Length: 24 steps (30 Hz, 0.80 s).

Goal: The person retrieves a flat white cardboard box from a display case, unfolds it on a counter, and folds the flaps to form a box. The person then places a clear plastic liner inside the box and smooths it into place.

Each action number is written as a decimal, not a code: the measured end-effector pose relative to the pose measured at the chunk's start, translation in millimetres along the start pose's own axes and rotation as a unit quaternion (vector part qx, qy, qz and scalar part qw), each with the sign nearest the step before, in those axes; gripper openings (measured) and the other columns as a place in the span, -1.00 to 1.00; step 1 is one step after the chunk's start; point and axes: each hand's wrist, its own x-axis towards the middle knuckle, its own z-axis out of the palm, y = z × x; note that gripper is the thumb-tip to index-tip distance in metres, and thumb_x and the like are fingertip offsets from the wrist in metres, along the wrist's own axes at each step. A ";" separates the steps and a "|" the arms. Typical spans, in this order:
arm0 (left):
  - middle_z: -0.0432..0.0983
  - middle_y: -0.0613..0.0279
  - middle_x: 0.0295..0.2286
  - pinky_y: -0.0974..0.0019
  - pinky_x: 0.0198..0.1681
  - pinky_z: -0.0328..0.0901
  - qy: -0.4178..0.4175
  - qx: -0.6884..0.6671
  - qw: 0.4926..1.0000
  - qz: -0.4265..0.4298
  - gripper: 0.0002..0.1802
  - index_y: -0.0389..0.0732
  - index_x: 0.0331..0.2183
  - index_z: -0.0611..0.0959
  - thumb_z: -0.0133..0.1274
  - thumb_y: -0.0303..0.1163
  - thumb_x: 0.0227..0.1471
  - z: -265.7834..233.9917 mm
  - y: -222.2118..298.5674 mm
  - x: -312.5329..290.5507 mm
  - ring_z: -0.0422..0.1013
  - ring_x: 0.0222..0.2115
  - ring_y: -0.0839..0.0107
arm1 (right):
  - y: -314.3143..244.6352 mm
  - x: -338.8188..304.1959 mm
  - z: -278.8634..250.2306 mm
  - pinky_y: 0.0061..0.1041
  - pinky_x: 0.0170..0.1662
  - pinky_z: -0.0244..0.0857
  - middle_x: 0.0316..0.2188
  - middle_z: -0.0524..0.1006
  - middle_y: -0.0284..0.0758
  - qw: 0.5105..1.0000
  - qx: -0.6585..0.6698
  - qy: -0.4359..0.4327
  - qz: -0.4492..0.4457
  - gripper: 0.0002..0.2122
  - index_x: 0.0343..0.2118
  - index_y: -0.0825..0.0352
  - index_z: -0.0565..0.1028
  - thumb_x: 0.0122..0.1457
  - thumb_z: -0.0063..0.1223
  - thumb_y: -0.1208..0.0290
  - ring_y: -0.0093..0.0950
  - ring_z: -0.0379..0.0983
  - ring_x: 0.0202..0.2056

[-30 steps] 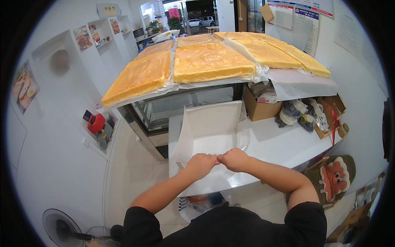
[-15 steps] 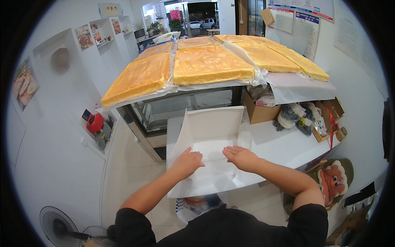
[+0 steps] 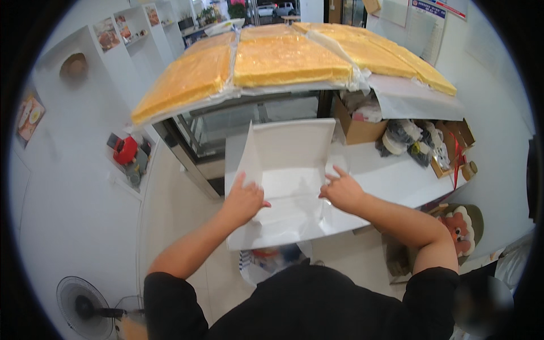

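A white cardboard box (image 3: 292, 150) stands unfolded on the white table, its tall back panel upright and its near part low. At its left edge, my left hand (image 3: 245, 201) holds the cardboard, thumb inward and fingers along the outer side. My right hand (image 3: 343, 191) grips the right edge, with the index finger raised and the other fingers curled. Both hands are slightly blurred, and the palms hide the exact places where they touch the cardboard.
Large yellow cake slabs (image 3: 292, 59) on paper cover a glass display case (image 3: 249, 122) beyond the box. Toward the right are a brown carton (image 3: 361, 127), bagged items (image 3: 405, 137) and a jar (image 3: 470, 170). A fan (image 3: 84, 306) stands at lower left; a cushioned chair (image 3: 479, 218) is at right.
My hands have shifted from lying flat over the box's near inside to its left and right edges, fingers now bent. The view has tilted down, and the near part of the box looks more folded.
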 end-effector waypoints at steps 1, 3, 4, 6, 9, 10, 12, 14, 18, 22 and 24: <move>0.59 0.13 -0.41 -0.16 0.23 -0.05 0.234 0.170 0.957 0.030 -0.50 -0.28 -0.43 0.67 0.02 0.03 0.02 -0.9 -1.7 0.3 0.42 -0.12 0.27 | 3.5 -0.7 0.6 -0.06 0.29 -0.11 -0.16 0.58 -0.17 0.999 -0.025 0.044 -0.020 -0.77 -0.35 0.32 0.52 0.18 -0.01 0.23 -0.27 0.31 0.15; 0.57 0.03 -0.27 -0.20 0.25 -0.12 0.026 0.068 0.997 -0.032 -0.46 -0.30 -0.42 0.70 0.03 0.06 -0.01 -1.4 -5.2 -5.3 0.37 -0.03 0.18 | 8.4 -5.1 3.3 0.00 0.29 -0.15 -0.08 0.54 -0.21 0.995 -0.055 0.080 0.001 -0.78 -0.41 0.29 0.53 0.16 0.01 0.23 -0.30 0.24 0.19; 0.56 0.02 -0.26 -0.22 0.25 -0.15 0.005 0.037 0.999 -0.033 -0.45 -0.30 -0.42 0.70 0.04 0.07 -0.02 -0.9 -7.2 -5.6 0.35 -0.01 0.17 | 9.3 -6.9 4.9 0.00 0.29 -0.16 -0.08 0.54 -0.22 0.992 -0.049 0.114 -0.028 -0.78 -0.42 0.29 0.54 0.16 0.01 0.23 -0.31 0.23 0.20; 0.55 0.00 -0.23 -0.26 0.26 -0.21 -0.090 -0.024 0.994 -0.056 -0.43 -0.32 -0.42 0.69 0.05 0.09 -0.04 1.6 -9.6 -5.5 0.31 0.04 0.15 | 12.9 -9.1 6.3 -0.01 0.30 -0.17 -0.07 0.54 -0.25 0.995 -0.043 0.090 -0.030 -0.79 -0.43 0.27 0.56 0.16 0.02 0.23 -0.32 0.20 0.21; 0.58 0.11 -0.30 -0.26 0.27 -0.25 0.115 0.136 0.984 -0.006 -0.45 -0.27 -0.44 0.72 0.05 0.09 -0.05 4.8 -9.5 -9.4 0.27 0.09 0.22 | 18.3 -12.7 4.7 -0.01 0.31 -0.18 -0.01 0.51 -0.27 0.988 -0.060 0.140 -0.033 -0.78 -0.44 0.25 0.59 0.12 0.06 0.20 -0.32 0.20 0.21; 0.60 0.22 -0.37 -0.22 0.29 -0.25 0.145 0.171 0.975 -0.010 -0.51 -0.21 -0.52 0.73 0.07 0.06 -0.06 4.1 -11.3 -10.5 0.24 0.11 0.28 | 20.8 -16.0 3.2 -0.02 0.31 -0.17 0.00 0.50 -0.26 0.987 -0.064 0.147 -0.020 -0.78 -0.45 0.26 0.59 0.11 0.08 0.21 -0.31 0.19 0.22; 0.59 0.24 -0.35 -0.21 0.29 -0.24 0.091 0.110 0.990 0.001 -0.55 -0.17 -0.56 0.74 0.10 0.05 -0.08 1.8 -11.3 -14.2 0.24 0.11 0.29 | 23.5 -22.0 0.9 -0.02 0.31 -0.16 0.01 0.50 -0.26 0.985 -0.061 0.162 -0.022 -0.78 -0.48 0.28 0.60 0.09 0.11 0.22 -0.30 0.17 0.23; 0.59 0.26 -0.37 -0.20 0.29 -0.23 0.035 0.074 0.997 0.001 -0.58 -0.16 -0.58 0.73 0.13 0.02 -0.10 -1.7 -11.4 -17.1 0.24 0.11 0.30 | 24.9 -26.8 -0.3 -0.04 0.31 -0.14 0.01 0.49 -0.25 0.990 -0.047 0.130 -0.030 -0.78 -0.51 0.29 0.60 0.08 0.13 0.23 -0.29 0.15 0.24; 0.57 0.38 -0.41 -0.22 0.29 -0.21 0.062 0.060 0.996 0.015 -0.65 -0.13 -0.61 0.71 0.19 -0.03 -0.20 -7.2 -13.3 -21.1 0.25 0.11 0.37 | 27.0 -32.0 -2.0 -0.07 0.31 -0.11 0.02 0.49 -0.24 0.990 -0.014 0.137 -0.014 -0.76 -0.57 0.31 0.59 0.04 0.17 0.21 -0.28 0.14 0.24; 0.57 0.41 -0.40 -0.23 0.27 -0.17 0.068 0.012 0.997 0.033 -0.70 -0.13 -0.63 0.68 0.25 -0.09 -0.30 -3.8 -14.2 -25.8 0.28 0.09 0.36 | 25.3 -37.3 -6.5 -0.09 0.30 -0.10 0.02 0.48 -0.24 0.988 0.009 0.154 -0.015 -0.74 -0.61 0.32 0.58 0.00 0.21 0.20 -0.27 0.15 0.23; 0.58 0.31 -0.37 -0.21 0.25 -0.12 0.084 0.000 0.996 0.033 -0.71 -0.16 -0.65 0.66 0.26 -0.12 -0.31 -0.1 -16.2 -25.0 0.30 0.07 0.30 | 23.3 -40.4 -9.0 -0.09 0.30 -0.09 0.04 0.47 -0.22 0.990 0.021 0.141 -0.022 -0.75 -0.59 0.32 0.58 -0.01 0.23 0.22 -0.27 0.15 0.23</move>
